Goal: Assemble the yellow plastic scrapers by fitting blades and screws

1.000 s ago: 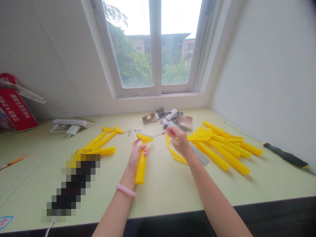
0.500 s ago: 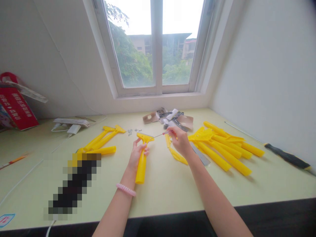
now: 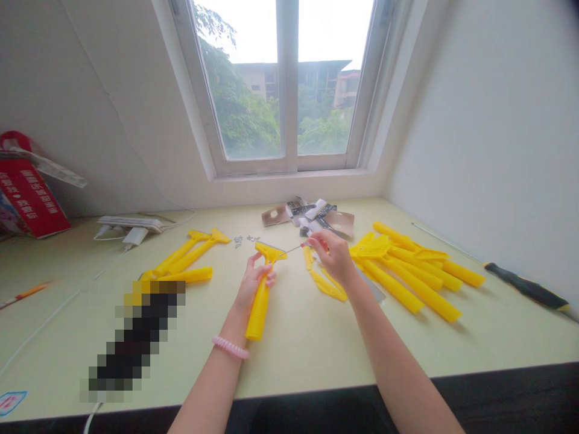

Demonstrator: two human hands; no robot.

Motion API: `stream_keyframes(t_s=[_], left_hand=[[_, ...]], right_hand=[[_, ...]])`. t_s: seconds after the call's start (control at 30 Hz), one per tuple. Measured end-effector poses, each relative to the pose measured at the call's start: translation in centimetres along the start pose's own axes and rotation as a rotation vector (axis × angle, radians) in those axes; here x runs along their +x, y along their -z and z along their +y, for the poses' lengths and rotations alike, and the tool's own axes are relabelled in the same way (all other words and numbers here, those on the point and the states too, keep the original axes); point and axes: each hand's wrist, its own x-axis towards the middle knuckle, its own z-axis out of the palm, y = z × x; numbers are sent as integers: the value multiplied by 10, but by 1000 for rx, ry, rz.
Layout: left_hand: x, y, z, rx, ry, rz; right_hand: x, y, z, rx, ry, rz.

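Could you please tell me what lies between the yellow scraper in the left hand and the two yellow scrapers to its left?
Tiny metal screws, as far as the head view shows, lie there on the pale green desk.

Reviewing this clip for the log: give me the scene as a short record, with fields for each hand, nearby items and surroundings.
Left hand: grasps a yellow plastic scraper by its ribbed handle, head upward.
Right hand: pinches a thin screwdriver, its tip at the scraper's head.
Nearby: small metal parts; yellow scraper handles.
Rest: power strip; red box; black-handled screwdriver; window.
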Motion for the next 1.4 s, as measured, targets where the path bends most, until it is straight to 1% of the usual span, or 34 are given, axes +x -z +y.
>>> stream_keyframes(t_s=[0.17, 0.27, 0.4, 0.5, 0.63, 0.77, 0.83, 0.97, 1.1, 1.27, 1.33, 1.4], left_hand=[[-3, -4, 1, 45, 11, -8], [-6, -6, 1, 72, 12, -8], [-7, -8, 1, 85, 14, -3], [-6, -7, 1, 76, 16, 5], [-4, -5, 1, 52, 13, 14], [-4, -4, 1, 39, 7, 11], [-5, -4, 2, 36, 5, 7], [-6, -5, 2, 33, 15, -3], [-6, -6, 2, 65, 15, -12], [-4, -4, 1, 85, 6, -3], [-4, -4, 1, 81, 2, -5], [-5, -4, 1, 77, 2, -8]], right_hand=[[-1, -2, -5, 11, -19, 52], [-4, -6, -8, 17, -56, 75], [-6, -7, -11, -30, -98, 76], [-5, -6, -12, -25, -81, 51], [-4, -4, -11, 41, -43, 13], [-4, -1, -11, 109, -67, -25], [-4, 0, -10, 82, -84, -4], [-4, 0, -9, -54, -94, 73], [-3, -5, -7, -67, -73, 8], [-2, -8, -9, -8, 40, -2], [-3, -7, -10, 6, 33, -4], [-4, -6, -11, -1, -24, 13]])
